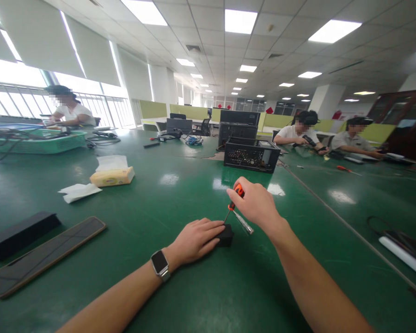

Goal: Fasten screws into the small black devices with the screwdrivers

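My right hand (255,200) is closed around the orange and black handle of a screwdriver (231,206). Its thin shaft slants down, and the tip meets the top of a small black box (225,237) on the green table. My left hand (196,239), with a watch on the wrist, grips that box from the left; its fingers rest over the top and near side, hiding part of it. Just right of the shaft is a clear-handled screwdriver (243,223), apparently on the tabletop below my right hand.
Left on the table (142,199) are a tissue pack (113,176), a phone-like slab (48,254) and a long black case (24,233). A green basket (45,143) of cables stands farther back. Ahead sits an open computer case (251,156). Other people work across the table.
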